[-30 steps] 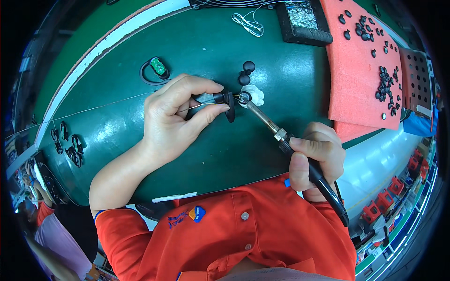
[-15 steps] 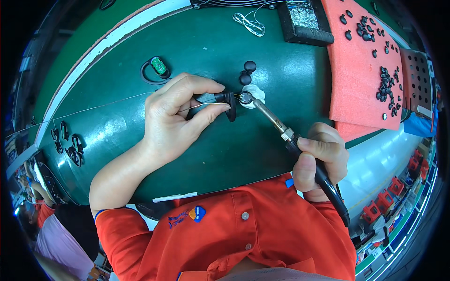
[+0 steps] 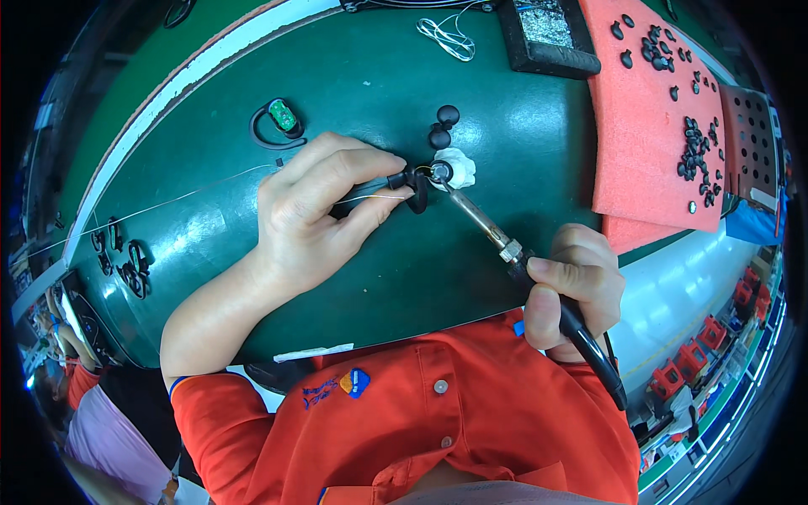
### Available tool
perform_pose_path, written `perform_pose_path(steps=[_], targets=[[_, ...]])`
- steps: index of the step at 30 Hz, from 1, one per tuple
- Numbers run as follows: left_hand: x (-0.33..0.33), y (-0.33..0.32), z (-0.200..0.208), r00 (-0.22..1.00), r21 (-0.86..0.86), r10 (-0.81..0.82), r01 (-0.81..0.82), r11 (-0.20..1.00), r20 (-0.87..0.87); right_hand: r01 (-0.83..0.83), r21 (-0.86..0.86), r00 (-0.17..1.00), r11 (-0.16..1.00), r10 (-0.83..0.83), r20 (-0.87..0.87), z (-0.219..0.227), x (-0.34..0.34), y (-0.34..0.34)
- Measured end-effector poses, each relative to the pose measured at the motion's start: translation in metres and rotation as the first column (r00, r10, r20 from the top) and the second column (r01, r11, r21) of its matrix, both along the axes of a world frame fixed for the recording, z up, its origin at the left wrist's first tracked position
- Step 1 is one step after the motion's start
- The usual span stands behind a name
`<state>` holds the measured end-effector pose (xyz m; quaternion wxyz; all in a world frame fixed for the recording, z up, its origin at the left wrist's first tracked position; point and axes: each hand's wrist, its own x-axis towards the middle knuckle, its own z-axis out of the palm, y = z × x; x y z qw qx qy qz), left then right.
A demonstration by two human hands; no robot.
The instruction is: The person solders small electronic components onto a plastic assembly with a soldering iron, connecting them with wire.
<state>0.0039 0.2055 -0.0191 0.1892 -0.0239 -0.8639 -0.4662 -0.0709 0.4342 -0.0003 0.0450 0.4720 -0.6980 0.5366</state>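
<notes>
My left hand [image 3: 316, 202] pinches a black ear-hook earphone piece [image 3: 417, 189] between thumb and fingertips. A thin solder wire [image 3: 370, 197] also runs through this hand. Fine wires lead from the earphone piece to a small round silver-faced part [image 3: 440, 172], which rests on a lump of white putty [image 3: 462, 168]. My right hand [image 3: 581, 290] is closed round the dark handle of a soldering iron [image 3: 484, 220]. The iron's tip is at the lower edge of the round part; whether it touches is too small to tell.
Two round black caps [image 3: 443, 126] lie just beyond the putty. An ear-hook earphone with a green circuit board [image 3: 284, 115] lies left of them. Several black pieces cover a pink foam sheet [image 3: 640, 160] at right. A black soldering-iron cleaning tray [image 3: 551, 63] stands behind.
The iron's tip has shifted from over the round part toward its lower edge, and my right hand has moved slightly left. The earphone piece has turned a little in my left hand.
</notes>
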Motion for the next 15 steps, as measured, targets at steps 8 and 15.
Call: perform_pose_path(steps=[8, 15], targets=[[-0.0005, 0.0001, -0.0015, 0.999, -0.009, 0.003, -0.003, 1.0, -0.04, -0.002, 0.025, 1.0, 1.0, 0.002, -0.011, 0.0036, -0.0008, -0.0036], [-0.0009, 0.0, -0.0004, 0.999, -0.041, 0.01, -0.012, 0.999, -0.043, 0.007, 0.025, 1.0, 1.0, -0.007, -0.008, 0.0034, -0.0004, -0.0036]])
